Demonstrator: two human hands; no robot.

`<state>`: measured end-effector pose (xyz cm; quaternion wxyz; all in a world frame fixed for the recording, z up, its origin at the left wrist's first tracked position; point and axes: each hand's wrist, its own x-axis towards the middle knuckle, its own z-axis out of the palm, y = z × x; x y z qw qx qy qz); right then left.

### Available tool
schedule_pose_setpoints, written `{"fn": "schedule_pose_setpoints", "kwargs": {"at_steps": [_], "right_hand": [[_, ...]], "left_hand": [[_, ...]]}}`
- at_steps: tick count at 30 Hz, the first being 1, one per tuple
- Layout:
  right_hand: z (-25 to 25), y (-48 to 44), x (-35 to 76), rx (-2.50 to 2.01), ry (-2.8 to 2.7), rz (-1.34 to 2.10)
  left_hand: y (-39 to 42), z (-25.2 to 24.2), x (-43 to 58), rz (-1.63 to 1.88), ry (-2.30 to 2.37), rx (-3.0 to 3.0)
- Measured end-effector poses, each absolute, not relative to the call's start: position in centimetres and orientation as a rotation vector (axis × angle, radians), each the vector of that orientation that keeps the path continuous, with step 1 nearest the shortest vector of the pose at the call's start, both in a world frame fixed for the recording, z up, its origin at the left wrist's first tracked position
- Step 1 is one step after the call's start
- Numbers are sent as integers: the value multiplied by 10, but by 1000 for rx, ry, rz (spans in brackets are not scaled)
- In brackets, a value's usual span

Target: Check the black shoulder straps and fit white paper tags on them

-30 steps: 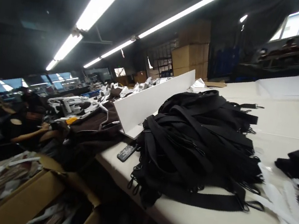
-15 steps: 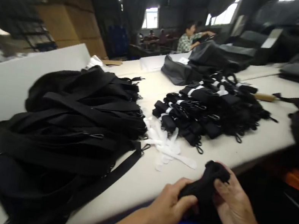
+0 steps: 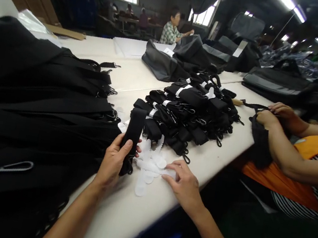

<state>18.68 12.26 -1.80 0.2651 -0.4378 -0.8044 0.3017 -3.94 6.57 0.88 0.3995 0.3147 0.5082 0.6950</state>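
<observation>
A folded black strap (image 3: 134, 131) stands nearly upright in my left hand (image 3: 112, 162), thumb across its front and fingers behind. A metal hook hangs near its lower end. My right hand (image 3: 184, 184) pinches the end of a white plastic strip (image 3: 153, 168) between thumb and fingers. That strip lies on top of a small heap of white strips (image 3: 140, 187), some with toothed edges. Just behind them is a pile of bundled black straps (image 3: 191, 112), several wrapped with white bands. Loose black straps (image 3: 41, 102) with metal hooks are heaped at my left.
The pale table (image 3: 106, 224) runs away from me. Black bags (image 3: 169, 61) stand at its far side, more bags (image 3: 279, 80) at the right. A co-worker in an orange apron (image 3: 310, 152) handles black material on my right. Another person (image 3: 171, 31) works farther back.
The black strap, held in both hands near the table edge, is now compactly folded in my left hand over the table. My right hand has moved to the white strips. The view has swung right.
</observation>
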Motion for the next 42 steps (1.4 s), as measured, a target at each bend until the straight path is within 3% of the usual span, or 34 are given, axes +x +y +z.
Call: {"fn": "schedule_pose_setpoints", "kwargs": {"at_steps": [21, 28, 37, 42], "right_hand": [[13, 122, 185, -1408, -2392, 831], [12, 117, 218, -1203, -1703, 1548], [20, 117, 201, -945, -1341, 1705], [24, 121, 195, -764, -800, 1804]], "left_hand": [[62, 17, -39, 1867, 1186, 768], [62, 16, -31, 1826, 1137, 788], [61, 14, -12, 1661, 1031, 723], [57, 18, 10, 1523, 997, 718]]}}
